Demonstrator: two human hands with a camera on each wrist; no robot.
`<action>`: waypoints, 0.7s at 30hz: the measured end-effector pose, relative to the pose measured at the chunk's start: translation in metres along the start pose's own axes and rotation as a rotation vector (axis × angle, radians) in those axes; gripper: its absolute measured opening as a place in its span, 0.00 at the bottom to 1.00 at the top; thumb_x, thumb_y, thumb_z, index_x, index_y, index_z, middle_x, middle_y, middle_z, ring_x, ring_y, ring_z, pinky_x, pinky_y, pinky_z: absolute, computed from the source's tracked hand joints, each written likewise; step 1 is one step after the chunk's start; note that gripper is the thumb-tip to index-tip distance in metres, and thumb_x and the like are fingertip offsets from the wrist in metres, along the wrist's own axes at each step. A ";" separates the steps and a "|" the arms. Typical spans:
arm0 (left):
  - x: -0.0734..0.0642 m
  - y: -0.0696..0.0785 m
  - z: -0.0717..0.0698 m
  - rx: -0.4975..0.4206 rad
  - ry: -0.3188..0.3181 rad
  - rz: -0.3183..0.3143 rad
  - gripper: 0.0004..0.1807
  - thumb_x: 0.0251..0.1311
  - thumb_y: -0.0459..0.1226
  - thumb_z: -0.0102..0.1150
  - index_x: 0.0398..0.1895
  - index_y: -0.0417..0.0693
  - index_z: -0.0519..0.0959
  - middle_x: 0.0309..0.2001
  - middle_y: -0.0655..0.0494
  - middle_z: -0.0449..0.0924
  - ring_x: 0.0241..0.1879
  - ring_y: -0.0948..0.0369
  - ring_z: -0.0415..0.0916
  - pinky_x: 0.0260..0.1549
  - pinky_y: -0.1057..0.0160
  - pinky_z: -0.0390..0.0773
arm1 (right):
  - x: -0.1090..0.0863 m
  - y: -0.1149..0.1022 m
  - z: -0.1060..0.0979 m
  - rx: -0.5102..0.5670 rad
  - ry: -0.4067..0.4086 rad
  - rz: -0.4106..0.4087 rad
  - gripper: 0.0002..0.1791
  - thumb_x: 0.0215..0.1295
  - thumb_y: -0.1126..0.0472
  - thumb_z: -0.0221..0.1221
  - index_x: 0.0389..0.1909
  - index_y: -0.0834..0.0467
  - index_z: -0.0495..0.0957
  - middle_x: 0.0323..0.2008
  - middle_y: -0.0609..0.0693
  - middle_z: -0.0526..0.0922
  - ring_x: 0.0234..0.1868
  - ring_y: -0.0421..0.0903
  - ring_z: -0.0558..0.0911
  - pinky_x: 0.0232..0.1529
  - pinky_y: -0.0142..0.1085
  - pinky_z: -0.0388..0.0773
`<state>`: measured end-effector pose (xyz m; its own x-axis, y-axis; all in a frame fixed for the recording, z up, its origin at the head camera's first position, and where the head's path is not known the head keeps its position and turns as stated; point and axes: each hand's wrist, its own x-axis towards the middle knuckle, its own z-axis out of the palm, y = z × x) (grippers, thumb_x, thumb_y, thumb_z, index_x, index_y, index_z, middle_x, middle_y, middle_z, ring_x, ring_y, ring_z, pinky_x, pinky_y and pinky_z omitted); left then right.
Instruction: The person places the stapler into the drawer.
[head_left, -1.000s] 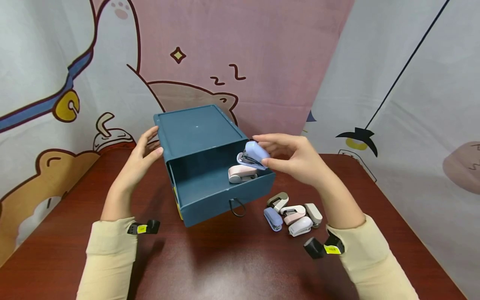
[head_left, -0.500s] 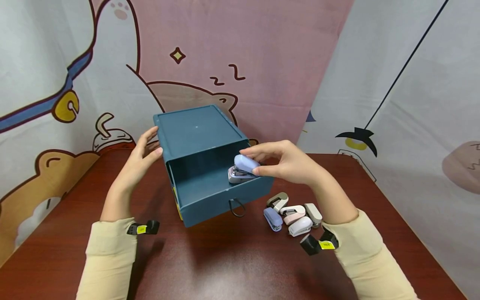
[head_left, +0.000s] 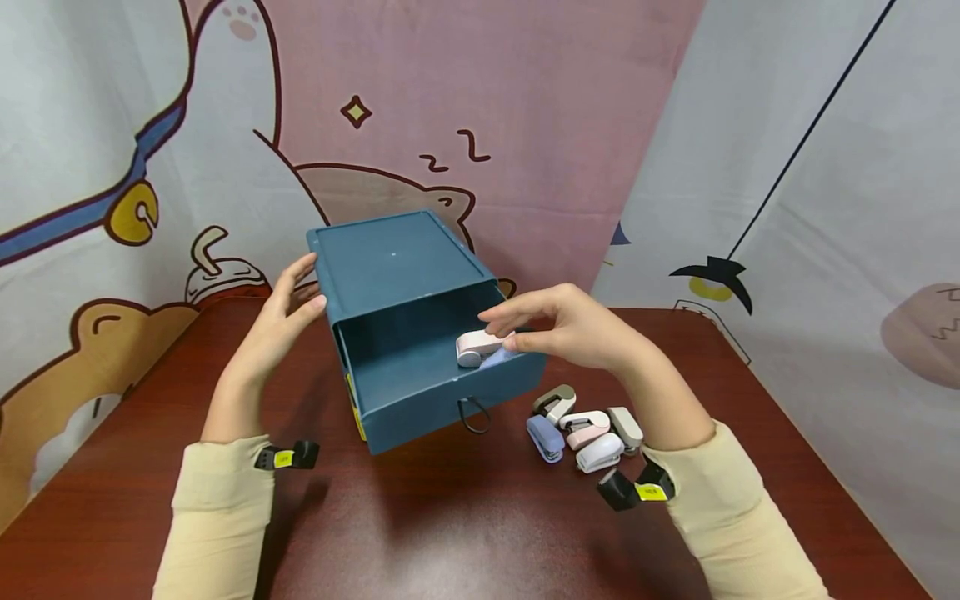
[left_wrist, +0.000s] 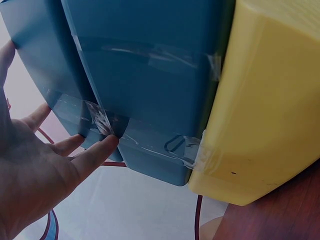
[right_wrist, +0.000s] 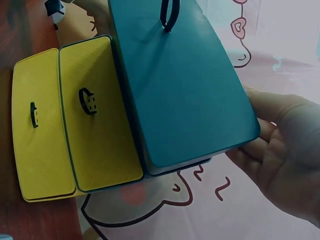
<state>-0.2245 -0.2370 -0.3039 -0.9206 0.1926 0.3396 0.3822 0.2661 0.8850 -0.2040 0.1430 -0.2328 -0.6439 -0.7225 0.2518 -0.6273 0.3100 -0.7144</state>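
A blue drawer (head_left: pixel 420 414) stands pulled out of the top of a blue cabinet (head_left: pixel 393 258). Inside, at its right end, a pale pink and white mini stapler (head_left: pixel 472 347) lies beside a light blue mini stapler (head_left: pixel 497 358), mostly hidden behind the drawer front and thumb. My right hand (head_left: pixel 581 329) is over that end, thumb and fingers apart above the light blue stapler. In the right wrist view, the drawer front hides the fingertips of the right hand (right_wrist: pixel 285 145). My left hand (head_left: pixel 281 317) rests its fingertips on the cabinet's left side, fingers spread in the left wrist view.
Right of the cabinet, several mini staplers lie grouped on the dark red table (head_left: pixel 450 533), among them an olive one (head_left: pixel 555 403), a blue one (head_left: pixel 546 439) and a white one (head_left: pixel 601 454). Yellow drawers (right_wrist: pixel 100 120) sit below the blue one. A patterned curtain (head_left: pixel 570 125) hangs behind.
My right hand has moved left and down with the light blue stapler and let it go in the drawer, next to the pale pink one. The left hand has stayed put.
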 end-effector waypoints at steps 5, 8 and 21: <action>0.000 0.000 0.000 -0.001 -0.003 0.004 0.38 0.70 0.39 0.48 0.77 0.54 0.41 0.74 0.48 0.40 0.70 0.45 0.47 0.61 0.40 0.55 | -0.004 0.005 0.006 0.011 0.110 -0.043 0.16 0.59 0.68 0.64 0.50 0.62 0.82 0.44 0.48 0.84 0.47 0.44 0.81 0.44 0.40 0.78; 0.001 -0.001 0.000 -0.007 -0.004 0.008 0.38 0.70 0.39 0.47 0.77 0.54 0.41 0.74 0.48 0.40 0.70 0.44 0.47 0.61 0.41 0.56 | -0.009 0.009 0.009 0.018 0.204 -0.098 0.16 0.58 0.70 0.65 0.49 0.62 0.82 0.45 0.49 0.84 0.45 0.45 0.82 0.42 0.38 0.79; 0.001 -0.001 0.000 -0.003 0.001 0.006 0.38 0.70 0.39 0.48 0.77 0.54 0.42 0.74 0.49 0.41 0.70 0.45 0.47 0.61 0.40 0.55 | -0.038 0.030 0.011 0.044 0.456 -0.112 0.18 0.55 0.74 0.65 0.48 0.62 0.82 0.44 0.55 0.83 0.40 0.47 0.81 0.40 0.34 0.79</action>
<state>-0.2258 -0.2375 -0.3042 -0.9183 0.1937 0.3452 0.3875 0.2622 0.8838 -0.1934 0.1733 -0.2715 -0.7062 -0.4021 0.5827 -0.6910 0.2121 -0.6910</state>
